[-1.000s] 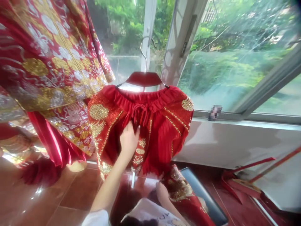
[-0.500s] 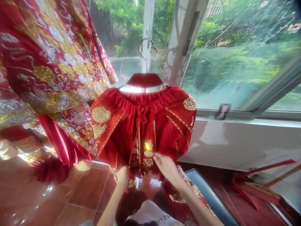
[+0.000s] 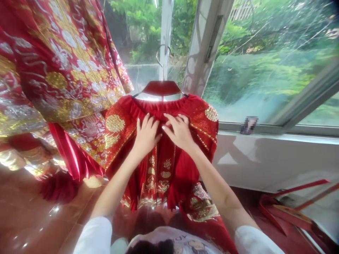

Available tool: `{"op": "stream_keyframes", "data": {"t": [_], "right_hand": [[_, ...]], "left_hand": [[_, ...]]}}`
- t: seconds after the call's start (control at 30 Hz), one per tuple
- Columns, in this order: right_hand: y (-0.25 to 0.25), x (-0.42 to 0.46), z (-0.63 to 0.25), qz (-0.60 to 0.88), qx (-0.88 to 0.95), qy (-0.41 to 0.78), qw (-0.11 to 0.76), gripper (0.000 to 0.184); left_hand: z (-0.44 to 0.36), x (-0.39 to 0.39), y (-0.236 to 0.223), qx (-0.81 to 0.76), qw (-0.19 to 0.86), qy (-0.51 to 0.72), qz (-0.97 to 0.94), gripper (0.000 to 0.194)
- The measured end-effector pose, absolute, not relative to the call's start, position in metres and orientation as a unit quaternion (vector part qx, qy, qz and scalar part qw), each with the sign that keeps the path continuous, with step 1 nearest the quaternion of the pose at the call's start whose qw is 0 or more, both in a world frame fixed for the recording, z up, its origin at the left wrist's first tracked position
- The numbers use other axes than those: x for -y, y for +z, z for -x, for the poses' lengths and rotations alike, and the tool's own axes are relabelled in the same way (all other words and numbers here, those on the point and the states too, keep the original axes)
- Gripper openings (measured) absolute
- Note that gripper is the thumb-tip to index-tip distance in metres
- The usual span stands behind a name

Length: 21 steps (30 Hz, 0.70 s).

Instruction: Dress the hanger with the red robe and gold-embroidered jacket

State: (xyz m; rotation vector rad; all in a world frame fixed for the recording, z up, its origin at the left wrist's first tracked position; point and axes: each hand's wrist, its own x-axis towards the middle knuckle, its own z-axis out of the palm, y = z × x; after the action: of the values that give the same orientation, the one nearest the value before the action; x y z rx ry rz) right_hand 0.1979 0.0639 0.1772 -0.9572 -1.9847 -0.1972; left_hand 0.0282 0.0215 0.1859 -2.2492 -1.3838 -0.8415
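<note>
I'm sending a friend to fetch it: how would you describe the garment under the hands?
Face the big window and find the dark red hanger before its frame. The bright red garment hangs there, left hand and right hand on its gathered top. Unlike the larger garment to its left, crowded with gold and silver, it shows plain red cloth between gold patches.

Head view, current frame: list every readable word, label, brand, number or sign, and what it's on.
No text reads clearly enough to quote.
White shirt: printed letters, too blurred.
Red garment: round gold emblems, possibly stylised characters, too unclear to read.
Small object on the window sill: pixelated, nothing legible.
</note>
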Motion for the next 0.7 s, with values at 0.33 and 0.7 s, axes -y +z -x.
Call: {"op": "stream_keyframes", "data": {"t": [0.33, 0.7], "right_hand": [[0.143, 0.045, -0.211, 0.165, 0.952, -0.074, 0.245, 0.029], [0.101, -0.004, -0.203, 0.248, 0.852, 0.454, -0.084, 0.012]], "left_hand": [[0.023, 0.020, 0.134, 0.353, 0.199, -0.226, 0.886, 0.022], [0.031, 0.016, 0.163, 0.304, 0.116, -0.072, 0.943, 0.015]]}}
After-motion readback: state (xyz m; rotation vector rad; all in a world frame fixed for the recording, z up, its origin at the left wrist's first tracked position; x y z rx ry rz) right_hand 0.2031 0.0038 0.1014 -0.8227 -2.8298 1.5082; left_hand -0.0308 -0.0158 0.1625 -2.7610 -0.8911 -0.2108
